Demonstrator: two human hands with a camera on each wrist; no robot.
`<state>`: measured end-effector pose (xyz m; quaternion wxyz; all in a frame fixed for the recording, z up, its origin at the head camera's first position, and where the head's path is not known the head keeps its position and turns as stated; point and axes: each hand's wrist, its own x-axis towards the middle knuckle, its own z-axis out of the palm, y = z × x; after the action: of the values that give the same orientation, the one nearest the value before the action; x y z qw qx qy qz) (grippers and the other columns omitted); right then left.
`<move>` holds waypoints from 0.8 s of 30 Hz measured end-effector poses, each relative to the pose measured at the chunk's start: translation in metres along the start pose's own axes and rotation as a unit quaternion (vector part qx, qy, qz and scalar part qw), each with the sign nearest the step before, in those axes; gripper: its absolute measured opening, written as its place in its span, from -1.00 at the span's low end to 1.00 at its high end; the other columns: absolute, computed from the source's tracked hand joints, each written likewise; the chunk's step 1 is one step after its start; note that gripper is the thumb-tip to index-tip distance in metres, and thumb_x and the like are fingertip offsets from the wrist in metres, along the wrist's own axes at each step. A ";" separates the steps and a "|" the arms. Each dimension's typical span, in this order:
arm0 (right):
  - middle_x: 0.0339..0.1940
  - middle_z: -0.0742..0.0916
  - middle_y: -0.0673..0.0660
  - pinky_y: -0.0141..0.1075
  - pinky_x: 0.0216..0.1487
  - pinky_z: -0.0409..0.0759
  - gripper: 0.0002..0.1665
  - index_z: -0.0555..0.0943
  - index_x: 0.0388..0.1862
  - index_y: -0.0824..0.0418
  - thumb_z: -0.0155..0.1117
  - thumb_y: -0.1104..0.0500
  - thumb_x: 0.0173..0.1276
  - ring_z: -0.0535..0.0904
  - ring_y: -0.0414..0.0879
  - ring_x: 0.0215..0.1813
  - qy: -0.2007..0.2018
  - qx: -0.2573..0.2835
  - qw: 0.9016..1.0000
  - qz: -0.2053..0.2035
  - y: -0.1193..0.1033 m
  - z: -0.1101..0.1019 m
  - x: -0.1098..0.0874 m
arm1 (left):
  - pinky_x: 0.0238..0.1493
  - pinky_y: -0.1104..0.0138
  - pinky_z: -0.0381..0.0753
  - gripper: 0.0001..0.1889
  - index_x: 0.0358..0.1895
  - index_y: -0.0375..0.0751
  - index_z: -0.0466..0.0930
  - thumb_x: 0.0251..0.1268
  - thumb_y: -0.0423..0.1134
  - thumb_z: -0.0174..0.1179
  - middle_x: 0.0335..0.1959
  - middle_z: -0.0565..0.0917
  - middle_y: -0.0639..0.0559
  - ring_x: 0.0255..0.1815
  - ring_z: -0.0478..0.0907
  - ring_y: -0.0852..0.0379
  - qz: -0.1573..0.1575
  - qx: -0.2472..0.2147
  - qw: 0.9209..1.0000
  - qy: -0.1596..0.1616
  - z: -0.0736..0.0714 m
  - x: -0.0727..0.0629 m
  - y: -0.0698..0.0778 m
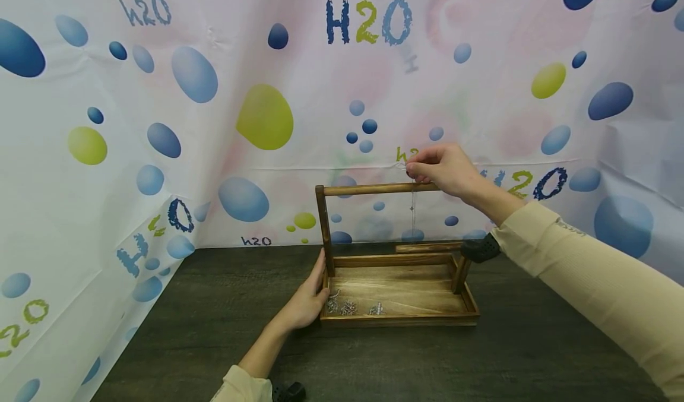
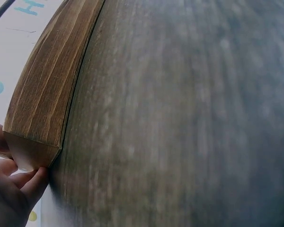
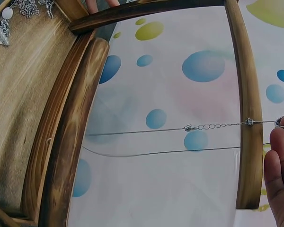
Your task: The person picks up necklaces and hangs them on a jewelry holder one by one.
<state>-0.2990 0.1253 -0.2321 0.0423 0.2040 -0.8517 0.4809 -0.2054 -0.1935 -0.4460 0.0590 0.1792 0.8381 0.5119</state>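
A wooden jewelry stand (image 1: 395,319) has a tall post at its left with an upper bar (image 1: 369,189) running right. My right hand (image 1: 443,170) is at that bar toward its right end, thumb and fingertips pinching a thin silver necklace (image 3: 217,126). The chain lies across the bar, its links and clasp showing in the right wrist view, and two thin strands hang below. At the tray's left end my left hand (image 1: 304,301) grips the side wall, fingers along the outside and thumb at the rim. Its fingertips (image 2: 35,184) touch the lower corner in the left wrist view.
Several small heaps of silver chain (image 1: 348,308) lie in the tray's front left. A lower bar (image 1: 427,248) sits on a short post (image 1: 461,274) at the right. The dark wood-grain table (image 1: 214,331) meets a white patterned backdrop (image 1: 320,93) behind the stand.
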 end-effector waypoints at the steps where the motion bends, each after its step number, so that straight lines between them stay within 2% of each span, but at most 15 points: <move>1: -0.26 0.77 0.15 -0.27 -0.22 0.66 -0.71 0.72 -0.03 0.36 0.30 0.14 0.48 0.65 0.03 -0.25 0.000 0.002 1.000 0.001 -0.001 0.001 0.000 | 0.50 -0.07 0.01 -0.09 0.63 0.12 -0.51 0.54 -0.56 -0.12 0.64 -0.32 -0.14 0.62 -0.23 -0.15 0.001 0.000 1.000 0.000 0.000 0.000 0.000; 12: -0.17 0.76 0.21 -0.24 -0.15 0.67 -0.71 0.72 -0.02 0.35 0.28 0.13 0.50 0.67 0.05 -0.21 -0.005 -0.010 1.000 -0.001 -0.007 0.010 0.000 | 0.50 -0.07 0.01 -0.08 0.63 0.15 -0.51 0.54 -0.55 -0.12 0.64 -0.32 -0.13 0.62 -0.22 -0.15 -0.001 0.004 1.000 0.001 0.000 0.000 0.000; 24: -0.17 0.77 0.22 -0.20 -0.11 0.67 -0.73 0.73 -0.04 0.32 0.29 0.13 0.49 0.67 0.06 -0.19 -0.014 -0.009 1.000 -0.004 -0.013 0.020 0.005 | 0.47 -0.12 0.03 -0.08 0.63 0.10 -0.53 0.53 -0.57 -0.13 0.64 -0.34 -0.19 0.60 -0.19 -0.22 0.005 0.004 1.000 -0.003 0.000 -0.001 0.001</move>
<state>-0.2958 0.1008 -0.2313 0.0340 0.2139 -0.8557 0.4699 -0.2037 -0.1931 -0.4451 0.0577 0.1853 0.8391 0.5081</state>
